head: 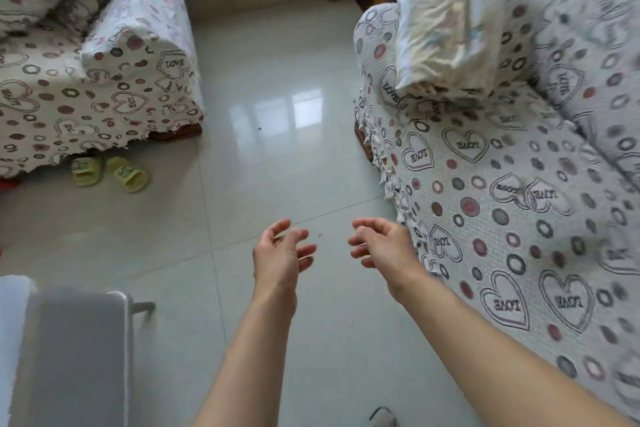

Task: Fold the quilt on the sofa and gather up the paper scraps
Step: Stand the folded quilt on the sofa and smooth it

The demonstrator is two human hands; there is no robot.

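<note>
Both hands hang over the pale tiled floor (277, 80) with fingers loosely curled and holding nothing: the left hand (280, 255) and the right hand (382, 244) sit near each other, palms roughly facing. The folded quilt (446, 17) lies on the sofa (502, 218) at the right, leaning against its backrest. A tiny dark scrap (319, 235) rests on the floor between the hands. A pair of yellow-green slippers (110, 172) sits by the other sofa (86, 62) at the left

"LOVE" is printed inside hearts on both sofa covers (485, 184).
</note>
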